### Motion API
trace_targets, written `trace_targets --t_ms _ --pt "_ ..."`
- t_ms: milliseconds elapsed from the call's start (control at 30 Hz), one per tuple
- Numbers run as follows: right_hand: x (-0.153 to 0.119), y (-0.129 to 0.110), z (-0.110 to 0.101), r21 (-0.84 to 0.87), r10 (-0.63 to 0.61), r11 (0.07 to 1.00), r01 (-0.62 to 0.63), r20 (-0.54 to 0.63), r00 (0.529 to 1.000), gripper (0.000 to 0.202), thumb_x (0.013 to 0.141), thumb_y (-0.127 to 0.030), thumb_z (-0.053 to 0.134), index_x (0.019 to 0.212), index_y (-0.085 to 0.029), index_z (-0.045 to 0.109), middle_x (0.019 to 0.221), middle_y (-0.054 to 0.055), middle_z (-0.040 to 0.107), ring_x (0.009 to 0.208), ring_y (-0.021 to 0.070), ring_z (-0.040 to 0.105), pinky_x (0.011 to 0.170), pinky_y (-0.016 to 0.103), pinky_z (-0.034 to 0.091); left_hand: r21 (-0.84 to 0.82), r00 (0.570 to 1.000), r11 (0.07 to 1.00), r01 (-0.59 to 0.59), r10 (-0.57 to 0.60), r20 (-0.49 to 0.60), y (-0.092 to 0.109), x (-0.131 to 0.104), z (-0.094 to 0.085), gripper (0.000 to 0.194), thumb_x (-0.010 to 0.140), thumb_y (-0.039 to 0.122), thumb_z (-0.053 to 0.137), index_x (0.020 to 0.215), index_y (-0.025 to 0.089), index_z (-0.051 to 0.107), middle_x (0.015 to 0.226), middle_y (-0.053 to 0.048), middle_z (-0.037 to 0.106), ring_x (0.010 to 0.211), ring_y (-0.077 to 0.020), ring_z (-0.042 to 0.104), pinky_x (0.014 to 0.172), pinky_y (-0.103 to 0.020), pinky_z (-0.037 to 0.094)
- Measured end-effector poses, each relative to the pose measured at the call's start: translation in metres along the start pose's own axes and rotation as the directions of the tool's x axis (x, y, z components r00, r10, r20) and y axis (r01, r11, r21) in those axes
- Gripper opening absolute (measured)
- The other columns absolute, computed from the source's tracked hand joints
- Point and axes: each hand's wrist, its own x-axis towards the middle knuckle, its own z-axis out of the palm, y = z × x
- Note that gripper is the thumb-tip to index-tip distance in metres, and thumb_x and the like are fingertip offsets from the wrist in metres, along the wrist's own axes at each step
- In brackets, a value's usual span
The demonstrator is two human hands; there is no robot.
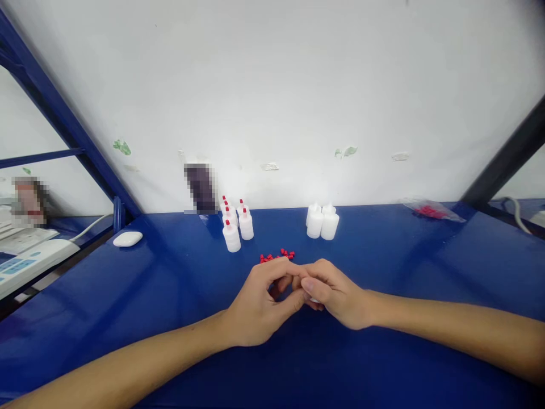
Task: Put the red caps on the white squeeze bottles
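Note:
My left hand (258, 309) and my right hand (347, 298) meet above the front middle of the blue table, fingertips touching. Between the right thumb and fingers shows a sliver of a white piece (314, 300); the fingers cover the rest. The left thumb and forefinger close toward the same spot, and what they pinch is hidden. Just beyond the left hand lies a loose pile of small red caps (286, 253), partly covered by it. Farther back on the left stand several white squeeze bottles with red tips (232, 240). White bottles without red tips (329, 226) stand right of centre.
A clear bag with red pieces (432, 212) lies at the back right of the blue table (426, 267). On the left are a white mouse-shaped object (128, 239) and a white device with blue keys (34, 261). Blue frame posts (72, 119) and a white wall border the table.

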Motion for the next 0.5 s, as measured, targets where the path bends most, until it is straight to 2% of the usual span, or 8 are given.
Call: trace_targets --t_ms 100,167,267,333,400,467,500 --pt "-0.001 0.003 0.0 -0.072 0.008 0.997 -0.011 -0.055 0.998 0.042 0.1 -0.054 0.046 0.093 -0.015 0.058 0.068 -0.002 0.05 0.056 0.0104 0.047 0.052 0.023 0.04 0.041 0.998 0.998 -0.044 0.045 -0.036 -0.004 0.004 -0.01 0.008 0.095 0.023 0.059 0.094 0.017 0.064 0.063 0.007 0.039 0.056 -0.0079 0.036 0.057 -0.023 0.035" --pt "-0.002 0.004 0.001 -0.08 0.037 0.996 -0.046 -0.108 0.993 0.037 0.1 -0.053 0.049 0.105 -0.017 0.055 0.068 -0.003 0.05 0.054 0.0103 0.047 0.05 0.022 0.039 0.117 0.99 0.99 -0.083 0.095 -0.105 -0.009 0.009 -0.026 0.009 0.095 0.024 0.06 0.1 0.018 0.064 0.065 0.007 0.041 0.057 -0.0082 0.039 0.056 -0.022 0.035" --pt "0.0 0.004 0.001 -0.058 0.093 0.993 -0.104 -0.167 0.982 0.035 0.099 -0.049 0.054 0.118 -0.02 0.052 0.067 -0.006 0.05 0.051 0.0096 0.046 0.049 0.022 0.037 0.402 0.948 0.899 -0.171 0.262 -0.183 -0.019 0.018 -0.059 0.007 0.092 0.023 0.064 0.088 0.017 0.066 0.072 0.002 0.051 0.065 -0.0106 0.047 0.063 -0.025 0.04" --pt "0.001 0.001 0.002 -0.075 0.102 0.99 -0.119 -0.206 0.973 0.033 0.093 -0.045 0.065 0.111 -0.02 0.056 0.066 -0.006 0.052 0.053 0.0093 0.045 0.052 0.022 0.037 0.611 0.919 0.761 -0.219 0.371 -0.133 -0.025 0.022 -0.082 0.011 0.091 0.022 0.065 0.082 0.016 0.066 0.08 -0.002 0.055 0.073 -0.0139 0.051 0.069 -0.028 0.042" --pt "0.002 -0.002 0.002 -0.087 0.106 0.988 -0.129 -0.228 0.968 0.033 0.081 -0.039 0.078 0.099 -0.018 0.059 0.064 -0.006 0.052 0.053 0.009 0.044 0.053 0.022 0.037 0.8 0.892 0.527 -0.286 0.451 0.022 -0.03 0.024 -0.099 0.01 0.09 0.024 0.065 0.083 0.016 0.068 0.09 -0.007 0.059 0.082 -0.0191 0.053 0.075 -0.034 0.044" --pt "0.0 -0.003 0.001 -0.095 0.098 0.988 -0.124 -0.236 0.967 0.036 0.071 -0.034 0.085 0.091 -0.018 0.059 0.06 -0.007 0.049 0.05 0.0085 0.04 0.05 0.022 0.034 0.893 0.873 0.284 -0.349 0.444 0.199 -0.035 0.024 -0.11 0.01 0.09 0.026 0.065 0.088 0.017 0.07 0.103 -0.012 0.062 0.093 -0.0253 0.054 0.08 -0.04 0.043" --pt "-0.001 -0.003 0.0 -0.099 0.081 0.989 -0.107 -0.238 0.968 0.037 0.069 -0.034 0.086 0.09 -0.018 0.059 0.059 -0.008 0.048 0.049 0.0084 0.039 0.049 0.022 0.033 0.907 0.871 0.201 -0.37 0.415 0.264 -0.037 0.024 -0.112 0.011 0.09 0.026 0.063 0.09 0.018 0.071 0.11 -0.013 0.062 0.098 -0.028 0.055 0.081 -0.043 0.043"
